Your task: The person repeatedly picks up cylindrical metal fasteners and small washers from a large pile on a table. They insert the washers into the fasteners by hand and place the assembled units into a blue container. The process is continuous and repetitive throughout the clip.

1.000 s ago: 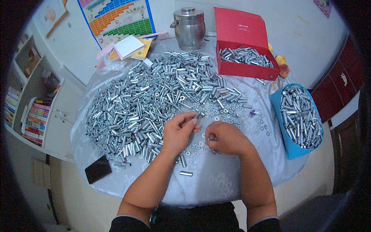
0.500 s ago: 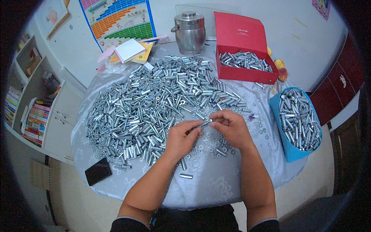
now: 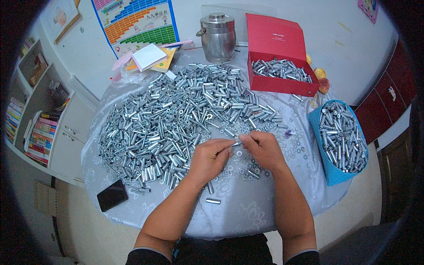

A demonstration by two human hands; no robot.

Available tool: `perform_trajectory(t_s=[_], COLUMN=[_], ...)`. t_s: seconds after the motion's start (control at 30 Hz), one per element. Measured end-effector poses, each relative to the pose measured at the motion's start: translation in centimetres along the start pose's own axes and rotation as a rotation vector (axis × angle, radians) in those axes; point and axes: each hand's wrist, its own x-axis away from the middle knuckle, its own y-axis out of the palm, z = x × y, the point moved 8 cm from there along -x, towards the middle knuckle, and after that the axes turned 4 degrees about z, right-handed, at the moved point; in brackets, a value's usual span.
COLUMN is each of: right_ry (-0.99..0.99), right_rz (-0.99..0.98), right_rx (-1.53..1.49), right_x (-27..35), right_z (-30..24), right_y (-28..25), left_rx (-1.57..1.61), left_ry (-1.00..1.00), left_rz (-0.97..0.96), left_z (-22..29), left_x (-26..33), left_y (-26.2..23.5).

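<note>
My left hand (image 3: 211, 158) and my right hand (image 3: 261, 148) meet above the front middle of the round table (image 3: 247, 212). Between their fingertips they pinch one small metal sleeve (image 3: 235, 143), held level. Small washers (image 3: 247, 173) lie scattered on the cloth just under and in front of the hands. A wide heap of silver metal sleeves (image 3: 176, 119) covers the table behind and to the left of my left hand.
A red box (image 3: 277, 66) with sleeves stands at the back right, a blue bin (image 3: 341, 143) full of them at the right edge. A steel pot (image 3: 217, 37) and notepads (image 3: 149, 57) are at the back, a black phone (image 3: 111, 194) front left. A loose sleeve (image 3: 213, 201) lies near me.
My hands rose off the washers and came together; both now hold one sleeve between them, a little farther back on the table than before.
</note>
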Motion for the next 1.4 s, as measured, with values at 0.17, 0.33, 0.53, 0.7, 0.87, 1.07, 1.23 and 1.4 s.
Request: perform_trajectory(t_s=[0.17,0.33,0.53,0.7,0.87,1.07,1.23,1.4], right_ry=[0.093,0.068,0.015,0.129,0.050,0.016,0.164,0.123], right_rz=[-0.002,-0.005,-0.067,-0.020,-0.082,0.052,0.035,0.038], right_rx=[-0.070,-0.263,-0.266,-0.180,-0.190,-0.243,-0.123,-0.175], right_x=[0.0,0.1,0.4,0.0,0.1,0.0,-0.2,0.1], right_z=[1.0,0.5,0.0,1.3,0.8,1.1,2.4,0.8], right_y=[0.4,0.7,0.6,0.3,0.8,0.7,0.1,0.0], left_rx=[0.020,0.007,-0.034,-0.016,-0.014,0.012,-0.024,-0.018], left_ry=[-0.062,-0.077,-0.017,0.032,0.014,-0.023,0.005,-0.004], left_rz=[-0.007,-0.006,0.020,0.011,0.022,0.008,0.019,0.011], left_z=[0.2,0.1,0.2,0.5,0.6,0.4,0.5,0.6], left_x=[0.0,-0.1,-0.1,-0.1,-0.1,-0.2,-0.1,-0.1], left_y=[-0.1,-0.2,-0.4,-0.2,-0.3,-0.1,-0.3,-0.3])
